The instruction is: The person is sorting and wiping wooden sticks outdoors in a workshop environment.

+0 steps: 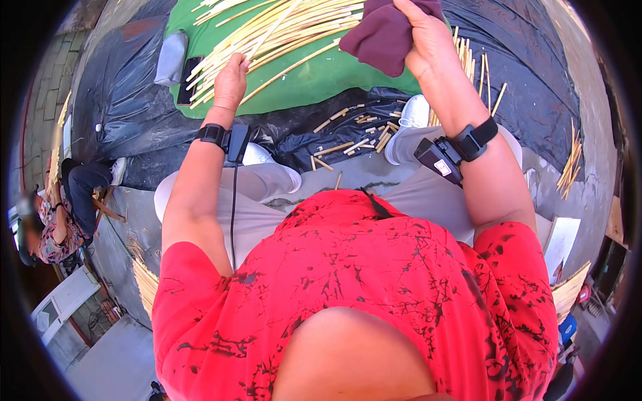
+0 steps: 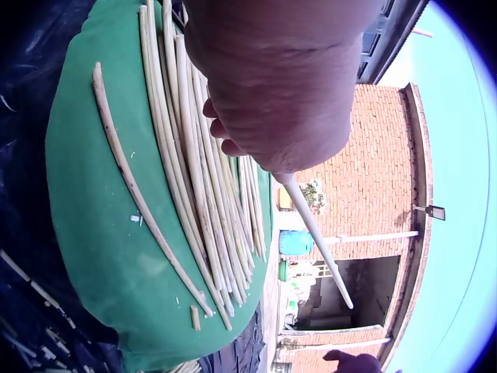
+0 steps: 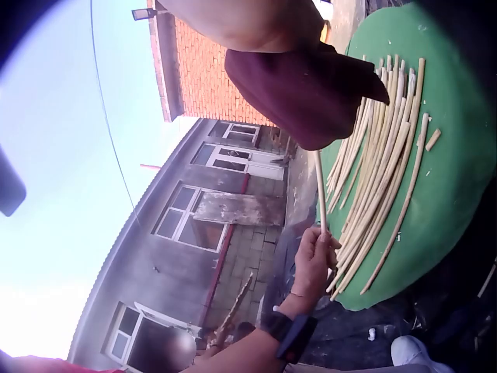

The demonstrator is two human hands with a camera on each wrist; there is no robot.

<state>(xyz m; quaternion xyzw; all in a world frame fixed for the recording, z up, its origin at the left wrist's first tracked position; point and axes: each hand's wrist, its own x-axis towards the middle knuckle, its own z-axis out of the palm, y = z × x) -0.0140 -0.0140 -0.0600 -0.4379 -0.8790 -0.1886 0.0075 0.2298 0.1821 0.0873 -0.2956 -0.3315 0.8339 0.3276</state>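
My left hand [image 1: 229, 85] grips one pale, peeled stick [image 1: 273, 32] near its lower end, and the stick slants up and away over the pile. The stick's far tip shows bare in the left wrist view. A dark maroon cloth [image 1: 382, 39] hangs from my right hand [image 1: 431, 48], thumb on top of it, fingers mostly hidden. In the right wrist view the cloth [image 3: 303, 101] overlaps the upper part of the stick [image 3: 320, 186]. Beneath both hands, a pile of long pale sticks [image 2: 206, 194] lies on a green cover [image 2: 101, 194].
A single stick [image 1: 289, 72] lies apart on the cover's near side. Short cut pieces [image 1: 364, 142] are scattered on black plastic sheeting [image 1: 134, 100] by my shoes. At the cover's left edge sits a grey cloth-like bundle [image 1: 172, 57]. Another person [image 1: 57, 220] sits at the far left.
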